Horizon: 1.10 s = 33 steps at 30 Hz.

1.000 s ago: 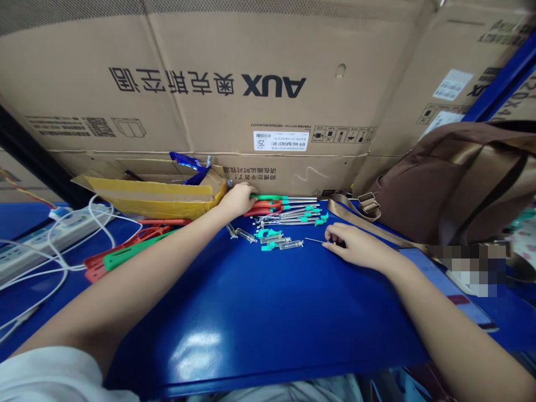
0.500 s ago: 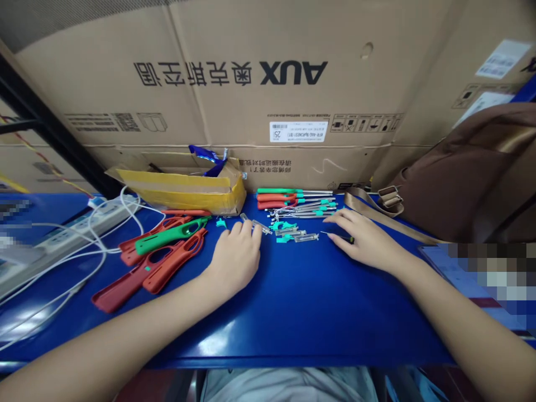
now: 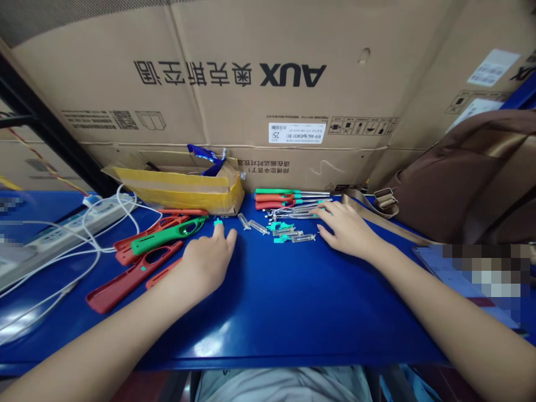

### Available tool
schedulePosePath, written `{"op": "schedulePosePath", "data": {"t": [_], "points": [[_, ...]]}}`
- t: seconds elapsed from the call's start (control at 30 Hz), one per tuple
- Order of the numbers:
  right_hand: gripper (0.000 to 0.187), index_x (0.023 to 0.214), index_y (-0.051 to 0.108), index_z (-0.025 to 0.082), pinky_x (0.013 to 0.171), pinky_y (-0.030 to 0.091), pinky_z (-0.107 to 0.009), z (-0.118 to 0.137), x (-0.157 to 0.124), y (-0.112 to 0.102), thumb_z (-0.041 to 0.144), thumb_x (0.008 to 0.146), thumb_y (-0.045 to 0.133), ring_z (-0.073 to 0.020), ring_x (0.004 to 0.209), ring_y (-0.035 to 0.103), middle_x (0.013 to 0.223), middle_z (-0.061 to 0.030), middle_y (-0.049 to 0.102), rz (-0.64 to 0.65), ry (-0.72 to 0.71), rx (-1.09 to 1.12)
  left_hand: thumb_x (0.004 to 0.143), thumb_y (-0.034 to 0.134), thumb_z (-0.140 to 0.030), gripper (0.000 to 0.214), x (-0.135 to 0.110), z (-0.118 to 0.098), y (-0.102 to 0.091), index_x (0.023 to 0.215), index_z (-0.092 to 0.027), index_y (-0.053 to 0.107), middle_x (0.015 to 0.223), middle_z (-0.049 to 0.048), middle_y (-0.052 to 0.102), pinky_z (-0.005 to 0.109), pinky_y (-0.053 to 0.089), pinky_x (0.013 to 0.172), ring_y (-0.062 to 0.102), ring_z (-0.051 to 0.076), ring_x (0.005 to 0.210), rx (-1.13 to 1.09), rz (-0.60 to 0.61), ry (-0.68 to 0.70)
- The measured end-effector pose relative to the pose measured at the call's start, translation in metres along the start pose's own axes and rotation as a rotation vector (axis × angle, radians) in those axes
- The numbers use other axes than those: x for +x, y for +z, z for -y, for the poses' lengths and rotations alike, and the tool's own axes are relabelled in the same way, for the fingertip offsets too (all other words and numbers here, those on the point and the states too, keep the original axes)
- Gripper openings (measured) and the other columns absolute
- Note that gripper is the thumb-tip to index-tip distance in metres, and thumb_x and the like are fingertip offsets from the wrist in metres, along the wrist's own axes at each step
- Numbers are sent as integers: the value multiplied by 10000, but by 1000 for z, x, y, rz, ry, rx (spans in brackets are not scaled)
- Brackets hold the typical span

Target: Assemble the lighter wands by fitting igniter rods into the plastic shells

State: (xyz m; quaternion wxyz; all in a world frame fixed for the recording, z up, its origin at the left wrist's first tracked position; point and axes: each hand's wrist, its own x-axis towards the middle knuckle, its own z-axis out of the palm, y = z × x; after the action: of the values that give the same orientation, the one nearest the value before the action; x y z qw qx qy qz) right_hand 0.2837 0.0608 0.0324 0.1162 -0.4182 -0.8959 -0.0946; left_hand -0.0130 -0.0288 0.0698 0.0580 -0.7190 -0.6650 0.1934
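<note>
My left hand (image 3: 208,255) rests over the blue table with its index finger stretched onto a small teal plastic piece (image 3: 218,221) and its thumb apart. To its left lie lighter housings: a green one (image 3: 161,239) and several red ones, including a dark red shell (image 3: 121,282). Clear plastic tanks (image 3: 258,226) and teal pieces (image 3: 281,238) are spread between my hands. My right hand (image 3: 347,229) has its fingers apart, fingertips at the ends of the thin metal tubes (image 3: 299,211). Behind these lie lighters with green and red handles (image 3: 274,197).
An open carton with yellow tape (image 3: 180,192) stands at the back left. A white power strip (image 3: 75,229) with loose cables runs along the left. A brown bag (image 3: 456,173) with its strap sits at the right. Large cardboard (image 3: 234,106) walls the back.
My left hand has moved left from the clear tanks to the teal piece, uncovering a tank. My right hand has shifted slightly left and away; the thin tool beneath it no longer shows.
</note>
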Motion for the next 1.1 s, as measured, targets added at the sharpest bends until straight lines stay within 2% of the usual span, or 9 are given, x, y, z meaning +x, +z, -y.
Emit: {"op": "schedulePosePath", "data": {"t": [0.13,0.23,0.33,0.43,0.53,0.63,0.77,0.93,1.1], "points": [[390,1285,601,126,980,477,-548,-11,-4,14,360,1018,439,-375,1176,585,1267,-203,639,15,68,15,725,450,110,767,-12,-6,-1,1440,-165,491,1297,180,575,400,582,785,716,314,1006,-130,-6,358],[404,1288,602,153,1001,476,-524,-14,-8,17,414,1027,439,-350,1190,577,1264,-175,642,40,67,34,863,566,-76,617,-18,-13,0,1437,-287,488,1300,92,581,369,591,799,708,260,989,-465,-23,611],[394,1288,607,163,1021,459,-531,-14,-8,20,409,1020,455,-350,1191,565,1255,-168,635,38,88,40,920,623,-214,578,-17,-20,1,1459,-350,465,1407,51,538,341,570,920,678,225,1091,-702,-72,731],[394,1266,624,164,1010,458,-547,-13,-7,24,421,1011,467,-360,1159,568,1227,-166,635,24,120,47,916,683,-309,592,-10,-22,3,1470,-304,473,1438,80,529,425,504,1048,596,280,1236,-668,-165,767],[385,1243,639,173,984,469,-552,-14,-7,29,419,1018,447,-364,1138,576,1217,-165,640,10,146,67,823,786,-396,658,-1,-15,8,1411,-242,536,1316,103,600,483,504,1000,603,328,1169,-552,-152,764],[323,1188,659,183,974,471,-555,-19,-7,35,333,1020,427,-360,1124,588,1188,-159,656,-15,177,101,760,812,-326,566,7,-5,11,1278,-207,616,1170,74,652,431,515,928,645,298,1049,-554,-103,763],[179,1066,665,209,918,511,-491,-28,-5,43,245,945,537,-318,1040,629,1093,-128,675,-54,214,183,832,740,-242,270,13,-2,13,1093,-222,677,1049,20,678,315,510,787,671,216,914,-645,-37,788],[53,874,587,217,841,527,-421,-31,-4,47,220,910,549,-280,935,643,972,-110,658,-98,217,283,916,696,-298,323,15,-21,23,1219,-201,646,1171,66,658,368,502,928,633,249,1070,-685,-166,776],[36,910,490,228,765,501,-383,-25,-7,35,195,896,489,-260,844,642,908,-89,642,-166,229,343,925,676,-342,357,17,-25,27,1252,-203,644,1176,78,662,413,499,957,611,276,1103,-703,-212,734]]}}
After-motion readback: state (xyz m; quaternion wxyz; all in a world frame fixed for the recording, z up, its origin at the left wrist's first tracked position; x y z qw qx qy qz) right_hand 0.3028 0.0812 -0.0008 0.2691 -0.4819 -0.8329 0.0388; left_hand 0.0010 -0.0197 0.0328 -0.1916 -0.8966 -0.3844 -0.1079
